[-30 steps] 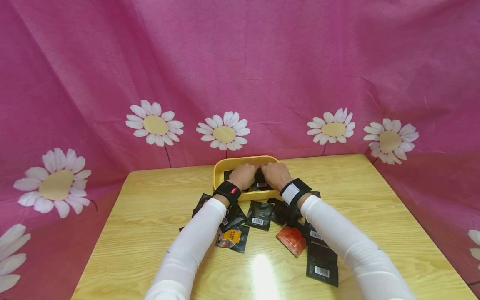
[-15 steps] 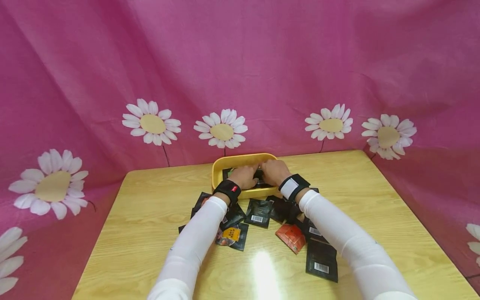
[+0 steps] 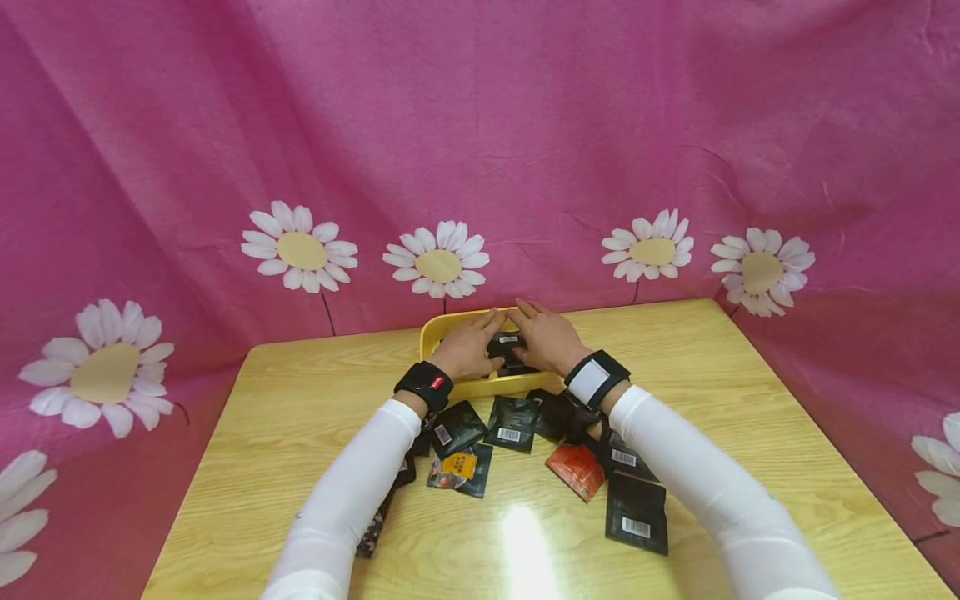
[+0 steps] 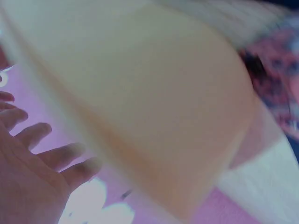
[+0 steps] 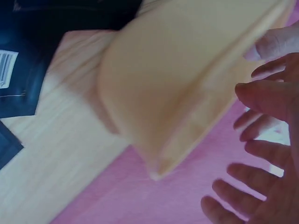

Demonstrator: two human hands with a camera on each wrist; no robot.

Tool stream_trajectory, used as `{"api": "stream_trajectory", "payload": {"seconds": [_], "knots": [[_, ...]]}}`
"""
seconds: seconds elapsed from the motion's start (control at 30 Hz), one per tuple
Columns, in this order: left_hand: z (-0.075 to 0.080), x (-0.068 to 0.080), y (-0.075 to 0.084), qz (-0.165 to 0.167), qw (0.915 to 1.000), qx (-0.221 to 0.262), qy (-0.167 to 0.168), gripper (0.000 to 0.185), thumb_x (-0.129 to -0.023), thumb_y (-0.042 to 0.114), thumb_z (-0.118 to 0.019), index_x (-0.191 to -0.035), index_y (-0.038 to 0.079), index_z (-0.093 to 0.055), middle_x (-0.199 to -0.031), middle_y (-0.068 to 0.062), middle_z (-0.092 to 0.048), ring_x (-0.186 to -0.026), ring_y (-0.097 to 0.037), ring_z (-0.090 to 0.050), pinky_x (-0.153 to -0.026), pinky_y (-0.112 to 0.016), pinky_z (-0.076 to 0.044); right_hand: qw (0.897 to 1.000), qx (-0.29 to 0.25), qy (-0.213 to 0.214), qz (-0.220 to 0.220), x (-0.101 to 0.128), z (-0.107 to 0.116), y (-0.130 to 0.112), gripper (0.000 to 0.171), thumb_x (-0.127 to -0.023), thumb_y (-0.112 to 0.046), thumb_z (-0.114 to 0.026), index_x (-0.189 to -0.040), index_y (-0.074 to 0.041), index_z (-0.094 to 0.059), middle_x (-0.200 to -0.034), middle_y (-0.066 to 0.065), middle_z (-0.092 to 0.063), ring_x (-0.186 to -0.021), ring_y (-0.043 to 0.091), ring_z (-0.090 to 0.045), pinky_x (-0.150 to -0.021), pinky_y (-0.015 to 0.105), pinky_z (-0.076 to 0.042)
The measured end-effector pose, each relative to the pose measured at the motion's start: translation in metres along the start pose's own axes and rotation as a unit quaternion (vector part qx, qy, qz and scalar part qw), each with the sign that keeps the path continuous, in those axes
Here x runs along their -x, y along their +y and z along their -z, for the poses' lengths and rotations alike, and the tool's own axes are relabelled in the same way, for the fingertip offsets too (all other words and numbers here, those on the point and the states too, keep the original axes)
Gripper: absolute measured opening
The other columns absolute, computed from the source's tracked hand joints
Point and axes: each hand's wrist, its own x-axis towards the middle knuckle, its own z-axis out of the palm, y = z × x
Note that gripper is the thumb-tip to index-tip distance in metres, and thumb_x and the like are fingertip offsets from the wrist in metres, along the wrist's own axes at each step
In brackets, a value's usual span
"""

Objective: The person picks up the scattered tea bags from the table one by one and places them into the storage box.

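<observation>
Pink cloth (image 3: 525,125) printed with white daisies hangs behind and to both sides of a pale wooden table (image 3: 750,392), draping down past its left and right edges. A bright glare sits on the wood near the front edge.

At the far middle of the table stands a yellow tray (image 3: 431,329), its long axis running left to right, parallel to the far edge. Inside it lies a black packet (image 3: 508,343), barcode label up, also lying roughly left to right.

Both hands hover over the tray, side by side. The left hand (image 3: 467,346) has its fingers straight and spread, reaching toward the far rim; the left wrist view shows them splayed (image 4: 44,135) with nothing between them. The right hand (image 3: 546,337) is likewise flat with fingers extended, its edge just beside the black packet; whether it touches the packet cannot be told. The right wrist view shows spread fingers (image 5: 261,93) beside the tray's yellow wall (image 5: 177,93).

On the near side of the tray, more black packets (image 3: 512,422) lie scattered flat on the wood, along with an orange packet (image 3: 576,469) and one with a yellow label (image 3: 459,468). A larger black packet (image 3: 636,512) lies nearest, toward the right.
</observation>
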Motion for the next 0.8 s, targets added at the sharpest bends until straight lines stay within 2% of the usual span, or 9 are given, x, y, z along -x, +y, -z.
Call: {"api": "stream_trajectory", "payload": {"seconds": [0.1, 0.23, 0.43, 0.63, 0.73, 0.8], "knots": [[0.015, 0.017, 0.000, -0.010, 0.9997, 0.005, 0.020, 0.088, -0.090, 0.042, -0.067, -0.159, 0.021, -0.017, -0.166, -0.006, -0.014, -0.150, -0.041, -0.021, -0.120, -0.053, -0.024, 1.000, -0.001, 0.014, 0.009, 0.007, 0.012, -0.007, 0.081, -0.081, -0.038, -0.077, -0.150, -0.013, -0.041, -0.159, 0.018, -0.032, -0.142, 0.041, -0.037, -0.109, 0.052, -0.041], [0.034, 0.045, 0.000, -0.014, 0.9987, 0.000, 0.049, 0.088, -0.088, 0.046, -0.067, -0.158, 0.022, -0.019, -0.167, -0.004, -0.012, -0.150, -0.043, -0.017, -0.120, -0.057, -0.021, 0.999, -0.006, 0.038, 0.030, 0.015, 0.026, -0.023, 0.088, -0.081, -0.042, -0.076, -0.154, -0.016, -0.034, -0.162, 0.016, -0.025, -0.143, 0.043, -0.033, -0.112, 0.055, -0.036], [0.046, 0.096, -0.001, -0.012, 0.9961, -0.024, 0.084, 0.089, -0.088, 0.050, -0.066, -0.158, 0.021, -0.020, -0.167, -0.005, -0.009, -0.151, -0.043, -0.011, -0.120, -0.059, -0.018, 0.995, -0.032, 0.068, 0.070, 0.022, 0.040, -0.059, 0.095, -0.080, -0.046, -0.077, -0.156, -0.019, -0.027, -0.162, 0.015, -0.024, -0.145, 0.043, -0.030, -0.112, 0.058, -0.035], [0.050, 0.159, -0.004, 0.034, 0.9907, -0.034, 0.127, 0.095, -0.082, 0.050, -0.073, -0.158, 0.019, -0.024, -0.165, -0.015, -0.015, -0.148, -0.048, -0.019, -0.114, -0.065, -0.026, 0.991, -0.049, 0.067, 0.109, 0.028, 0.049, -0.100, 0.100, -0.081, -0.050, -0.075, -0.158, -0.018, -0.021, -0.164, 0.013, -0.019, -0.149, 0.039, -0.024, -0.117, 0.055, -0.030], [0.048, 0.196, -0.005, 0.069, 0.9883, -0.042, 0.130, 0.098, -0.081, 0.050, -0.074, -0.157, 0.015, -0.023, -0.163, -0.021, -0.017, -0.146, -0.050, -0.021, -0.112, -0.066, -0.028, 0.987, -0.053, 0.059, 0.140, 0.031, 0.047, -0.119, 0.101, -0.082, -0.053, -0.073, -0.158, -0.016, -0.018, -0.165, 0.014, -0.018, -0.150, 0.038, -0.022, -0.119, 0.053, -0.027], [0.045, 0.220, -0.004, 0.094, 0.9874, -0.043, 0.120, 0.099, -0.081, 0.051, -0.074, -0.157, 0.012, -0.024, -0.161, -0.025, -0.019, -0.146, -0.051, -0.021, -0.111, -0.066, -0.029, 0.985, -0.050, 0.044, 0.159, 0.034, 0.043, -0.132, 0.102, -0.083, -0.056, -0.070, -0.159, -0.017, -0.014, -0.165, 0.013, -0.017, -0.151, 0.037, -0.020, -0.119, 0.052, -0.027]]}}
